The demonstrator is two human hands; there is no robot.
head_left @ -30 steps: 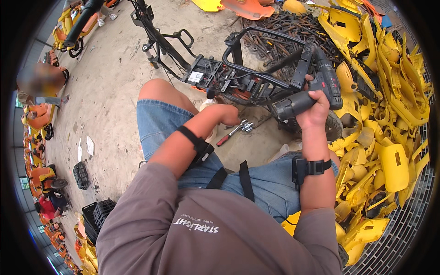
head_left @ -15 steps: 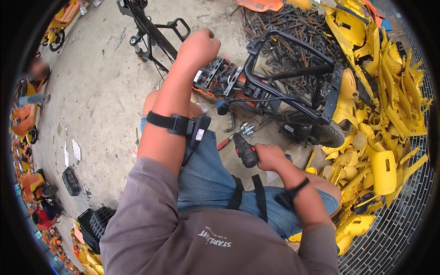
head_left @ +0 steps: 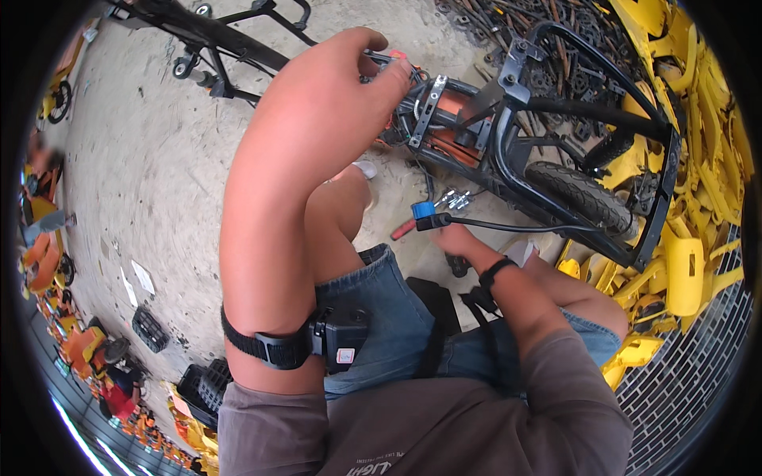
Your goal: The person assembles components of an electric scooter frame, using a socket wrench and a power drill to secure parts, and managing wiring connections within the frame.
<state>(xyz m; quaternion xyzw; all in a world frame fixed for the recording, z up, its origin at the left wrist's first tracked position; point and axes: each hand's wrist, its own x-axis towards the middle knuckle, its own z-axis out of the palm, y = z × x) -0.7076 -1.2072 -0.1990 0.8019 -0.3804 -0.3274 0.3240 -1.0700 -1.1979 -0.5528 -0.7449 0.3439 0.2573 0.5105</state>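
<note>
My left hand [head_left: 363,75] reaches over the wiring end of a dark vehicle frame [head_left: 548,170]. Its fingers and thumb curl inward beside a small red part; what they grip, if anything, is hidden. My right hand [head_left: 454,238] is low over the floor, its fingers mostly hidden behind a cable with a blue-capped connector [head_left: 423,211]. Just below that hand shows part of a dark power drill [head_left: 457,265]; whether the hand touches it I cannot tell. A red-handled tool [head_left: 405,230] lies beside the hand, close to several shiny metal sockets [head_left: 454,199].
A black tyre [head_left: 583,190] sits within the frame. Behind it spreads a heap of rusty metal parts [head_left: 556,47]. Yellow plastic panels [head_left: 686,270] pile up at the right. Another dark frame piece [head_left: 214,40] lies far left. Black crates [head_left: 202,389] stand at the lower left.
The view has shifted closer to the frame. My left hand has come to its wiring end. My right hand, which held the drill, has moved behind the blue-capped cable, and the drill shows less.
</note>
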